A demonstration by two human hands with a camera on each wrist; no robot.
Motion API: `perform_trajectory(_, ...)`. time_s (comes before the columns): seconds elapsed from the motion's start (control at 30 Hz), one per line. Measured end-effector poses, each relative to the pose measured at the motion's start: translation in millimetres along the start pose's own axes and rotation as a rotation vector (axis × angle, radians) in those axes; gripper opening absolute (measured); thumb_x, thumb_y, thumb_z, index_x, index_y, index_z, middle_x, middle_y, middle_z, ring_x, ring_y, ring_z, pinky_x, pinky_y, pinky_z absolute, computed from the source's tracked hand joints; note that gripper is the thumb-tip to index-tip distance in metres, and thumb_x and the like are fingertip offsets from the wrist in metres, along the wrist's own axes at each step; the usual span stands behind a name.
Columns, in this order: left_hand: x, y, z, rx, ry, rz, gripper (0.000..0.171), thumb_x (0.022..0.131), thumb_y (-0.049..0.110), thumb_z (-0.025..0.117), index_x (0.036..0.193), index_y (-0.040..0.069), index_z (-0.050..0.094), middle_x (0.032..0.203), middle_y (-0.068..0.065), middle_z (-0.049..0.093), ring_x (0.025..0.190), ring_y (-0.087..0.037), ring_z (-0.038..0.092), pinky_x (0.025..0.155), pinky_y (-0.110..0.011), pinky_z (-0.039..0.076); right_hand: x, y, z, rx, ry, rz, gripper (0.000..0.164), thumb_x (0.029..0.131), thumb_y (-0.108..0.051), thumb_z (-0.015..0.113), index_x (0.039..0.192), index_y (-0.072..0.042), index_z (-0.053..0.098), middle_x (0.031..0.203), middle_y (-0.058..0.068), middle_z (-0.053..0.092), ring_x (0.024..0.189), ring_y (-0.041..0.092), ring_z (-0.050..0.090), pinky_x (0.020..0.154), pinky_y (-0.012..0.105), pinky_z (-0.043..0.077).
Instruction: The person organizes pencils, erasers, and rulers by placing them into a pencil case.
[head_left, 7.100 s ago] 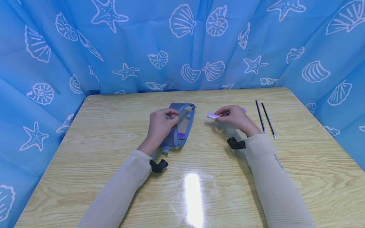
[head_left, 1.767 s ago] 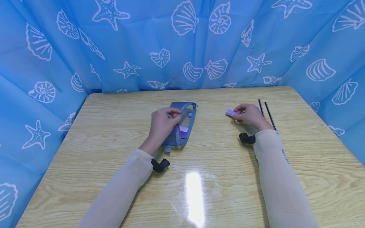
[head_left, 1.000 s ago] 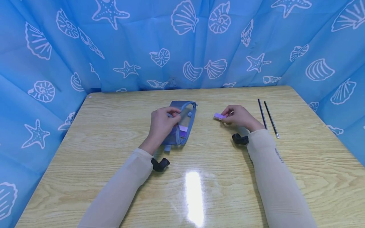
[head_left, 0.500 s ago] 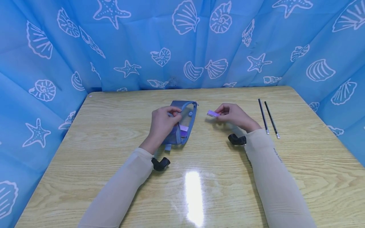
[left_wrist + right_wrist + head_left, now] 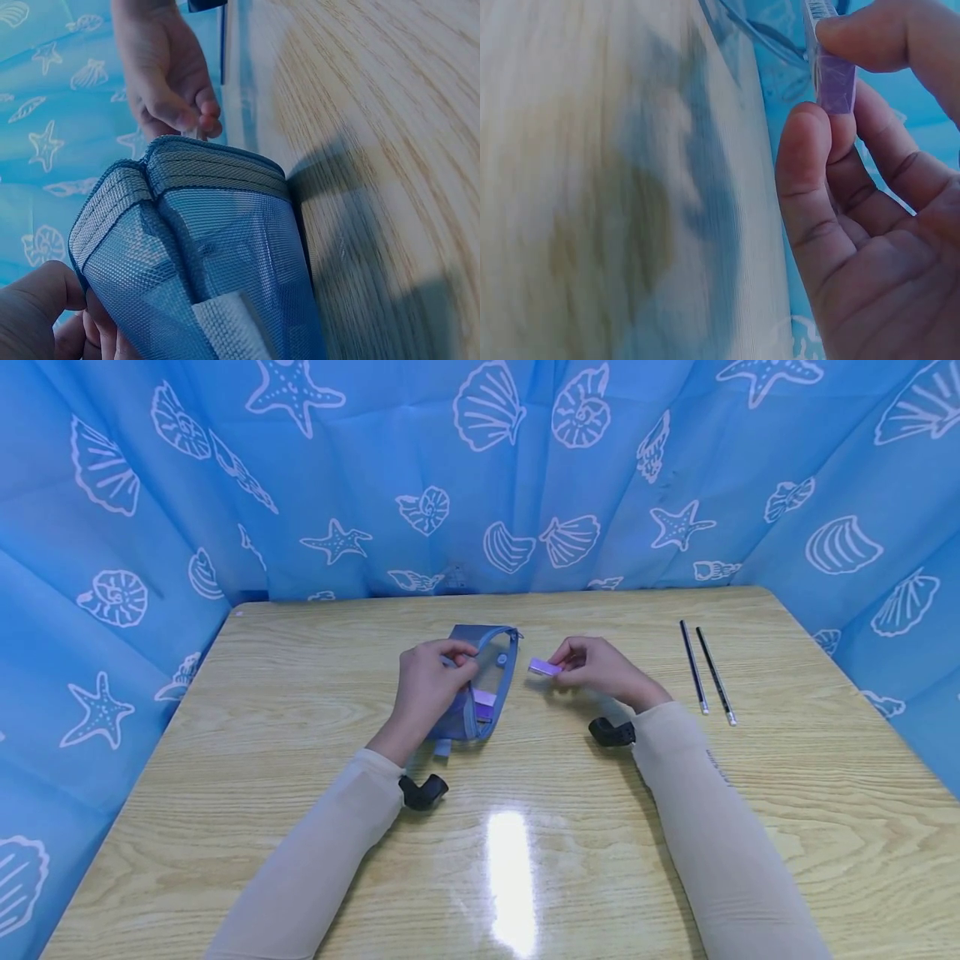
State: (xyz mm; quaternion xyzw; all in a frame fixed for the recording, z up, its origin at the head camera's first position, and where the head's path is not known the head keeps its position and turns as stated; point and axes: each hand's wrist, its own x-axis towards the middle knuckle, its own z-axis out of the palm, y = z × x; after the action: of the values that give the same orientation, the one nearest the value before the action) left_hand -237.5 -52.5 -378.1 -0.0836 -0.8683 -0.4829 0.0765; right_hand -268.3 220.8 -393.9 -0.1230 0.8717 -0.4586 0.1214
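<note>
A blue mesh pencil case [image 5: 471,632] lies on the table with its zipper undone and its mouth gaping to the right. My left hand [image 5: 422,689] pinches the near-left rim and holds it up. Through the opening, purple and lilac blocks [image 5: 483,703] show inside. Just right of the mouth, my right hand [image 5: 596,670] grips a small purple eraser [image 5: 543,667] between thumb and fingers, above the table. In the right wrist view, the eraser [image 5: 835,86] has a wrapper with a barcode. The left wrist view shows the mesh side [image 5: 240,232] and the right hand beyond it.
Two dark pencils [image 5: 693,667] with white ends lie side by side at the right of the wooden table [image 5: 300,710]. A blue curtain [image 5: 420,460] with shell prints hangs behind and along the sides. A tab [image 5: 442,748] sticks out from the case's near end.
Over the last second my right hand has brought the eraser left, close to the case. Seven seconds ago another purple piece lay behind that hand; now an added lilac block shows inside the case.
</note>
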Motion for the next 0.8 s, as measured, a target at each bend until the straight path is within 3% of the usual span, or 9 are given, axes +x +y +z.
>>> perform_trajectory(0.4, 0.2, 1.2, -0.8, 0.003, 0.006, 0.006, 0.016, 0.084, 0.015, 0.066, 0.095, 0.016, 0.077, 0.075, 0.003, 0.067, 0.056, -0.010, 0.064, 0.050, -0.026, 0.047, 4.6, -7.2, 17.9, 0.037, -0.097, -0.007, 0.020, 0.082, -0.002, 0.070, 0.101, 0.002, 0.066, 0.100, 0.014, 0.065, 0.077, 0.016, 0.062, 0.066, 0.027, 0.049)
perform_trajectory(0.8, -0.1, 1.5, 0.3, 0.014, 0.009, 0.007, 0.017, 0.083, 0.014, 0.066, 0.095, 0.016, 0.077, 0.076, 0.003, 0.067, 0.057, -0.010, 0.063, 0.049, -0.026, 0.045, 7.8, -12.9, 35.4, -0.055, -0.148, -0.053, 0.019, 0.078, -0.004, 0.071, 0.097, -0.002, 0.069, 0.087, 0.006, 0.066, 0.078, 0.018, 0.059, 0.071, 0.025, 0.050)
